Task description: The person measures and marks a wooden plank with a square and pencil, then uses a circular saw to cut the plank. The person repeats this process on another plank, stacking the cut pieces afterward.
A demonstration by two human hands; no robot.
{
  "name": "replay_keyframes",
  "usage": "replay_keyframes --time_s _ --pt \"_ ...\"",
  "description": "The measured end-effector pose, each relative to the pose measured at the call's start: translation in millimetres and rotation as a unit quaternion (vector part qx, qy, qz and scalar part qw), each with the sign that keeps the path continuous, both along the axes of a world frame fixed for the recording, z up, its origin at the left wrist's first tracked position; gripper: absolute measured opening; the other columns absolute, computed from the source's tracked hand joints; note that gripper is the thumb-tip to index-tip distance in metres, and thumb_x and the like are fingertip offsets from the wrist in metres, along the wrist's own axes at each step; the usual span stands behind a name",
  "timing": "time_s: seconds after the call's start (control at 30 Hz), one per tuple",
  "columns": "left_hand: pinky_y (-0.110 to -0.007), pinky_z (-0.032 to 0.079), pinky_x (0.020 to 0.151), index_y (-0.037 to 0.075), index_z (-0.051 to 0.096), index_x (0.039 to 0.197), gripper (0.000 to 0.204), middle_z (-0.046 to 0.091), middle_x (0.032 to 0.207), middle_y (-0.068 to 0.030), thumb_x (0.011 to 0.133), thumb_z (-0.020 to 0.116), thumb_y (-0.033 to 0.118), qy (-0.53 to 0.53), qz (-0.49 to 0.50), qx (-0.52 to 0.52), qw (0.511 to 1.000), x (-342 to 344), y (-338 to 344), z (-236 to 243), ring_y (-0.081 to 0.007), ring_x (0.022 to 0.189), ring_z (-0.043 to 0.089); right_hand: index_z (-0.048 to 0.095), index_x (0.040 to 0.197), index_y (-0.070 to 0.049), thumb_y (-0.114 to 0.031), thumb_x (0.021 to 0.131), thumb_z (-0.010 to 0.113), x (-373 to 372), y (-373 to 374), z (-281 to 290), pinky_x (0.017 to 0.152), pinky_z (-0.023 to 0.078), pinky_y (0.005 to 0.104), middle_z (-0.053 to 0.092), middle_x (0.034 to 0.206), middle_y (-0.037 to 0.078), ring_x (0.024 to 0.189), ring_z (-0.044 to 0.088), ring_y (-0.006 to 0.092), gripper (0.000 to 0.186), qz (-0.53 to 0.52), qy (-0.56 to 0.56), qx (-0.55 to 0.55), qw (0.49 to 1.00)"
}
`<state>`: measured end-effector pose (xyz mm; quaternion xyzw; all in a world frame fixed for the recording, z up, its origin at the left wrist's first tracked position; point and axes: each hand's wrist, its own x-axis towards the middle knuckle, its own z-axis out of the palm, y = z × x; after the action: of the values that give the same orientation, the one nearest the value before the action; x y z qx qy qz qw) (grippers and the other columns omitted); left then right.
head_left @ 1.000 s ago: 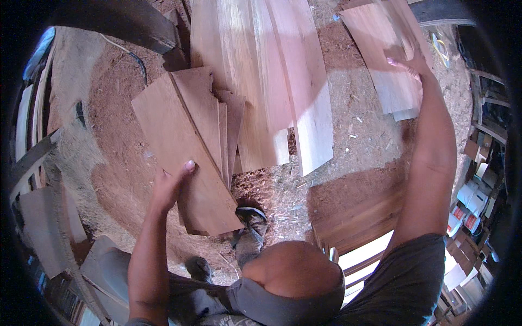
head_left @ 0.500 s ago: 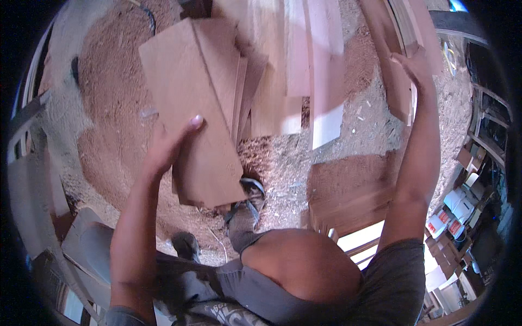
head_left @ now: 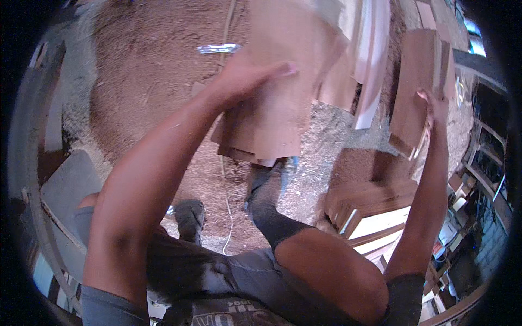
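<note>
My left hand [head_left: 251, 79] grips a small stack of brown wooden boards [head_left: 277, 122] at its left edge. The thumb lies on the top face, and the other fingers are hidden. The stack's near end hangs above my foot, and its far part is blurred. At the right, my right hand [head_left: 433, 108] is closed round the near right edge of another bundle of wooden boards [head_left: 413, 81]. Its thumb rests on the broad face. Between the two hands lie long pale planks [head_left: 370, 65], side by side.
Close to my right knee is a pile of stacked boards [head_left: 370, 201]. Sawdust covers much of the floor [head_left: 147, 81], with a thin cable [head_left: 229, 217] and a shiny strip [head_left: 218, 48] on it. Shelves and clutter [head_left: 457, 212] line the right side.
The boards in my left hand have shifted rightward and the hand sits higher in the picture. My right hand and its boards appear lower; the whole view has shifted too.
</note>
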<state>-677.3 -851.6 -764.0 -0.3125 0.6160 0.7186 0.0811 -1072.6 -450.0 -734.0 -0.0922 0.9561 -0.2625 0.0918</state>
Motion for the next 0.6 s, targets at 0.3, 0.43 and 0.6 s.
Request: replay_keyframes --time_s 0.3,0.43,0.6 --pt "-0.042 0.057 0.107 -0.003 0.064 0.145 0.077 0.074 0.136 -0.0186 0.087 0.093 0.038 0.096 -0.014 -0.040 0.994 29.7 -49.8 10.0 -0.0280 0.122 0.073 0.059 0.145 0.006 -0.040 0.093 0.080 146.4 -40.4 102.1 0.106 0.057 0.0431 0.067 0.138 0.018 0.124 0.068 0.0334 0.073 -0.013 -0.281 -0.349 0.894" --pt "-0.042 0.058 0.106 -0.004 0.059 0.148 0.079 0.074 0.136 -0.0197 0.088 0.093 0.035 0.094 0.083 -0.061 0.990 69.0 -90.8 7.2 -0.0289 0.122 0.073 0.055 0.151 0.003 -0.035 0.092 0.079 225.8 -94.9 104.1 0.101 0.061 0.0466 0.066 0.137 0.017 0.122 0.069 0.0331 0.074 -0.118 -0.392 -0.481 0.776" --pt "-0.042 0.060 0.105 -0.001 0.054 0.151 0.080 0.074 0.135 -0.0193 0.091 0.090 0.037 -0.035 0.206 -0.125 0.970 120.0 -137.8 -7.4 -0.0292 0.118 0.075 0.050 0.154 0.005 -0.032 0.091 0.080 303.0 -173.7 77.7 0.099 0.062 0.0475 0.067 0.135 0.019 0.117 0.070 0.0295 0.079 -0.088 -0.404 -0.453 0.790"
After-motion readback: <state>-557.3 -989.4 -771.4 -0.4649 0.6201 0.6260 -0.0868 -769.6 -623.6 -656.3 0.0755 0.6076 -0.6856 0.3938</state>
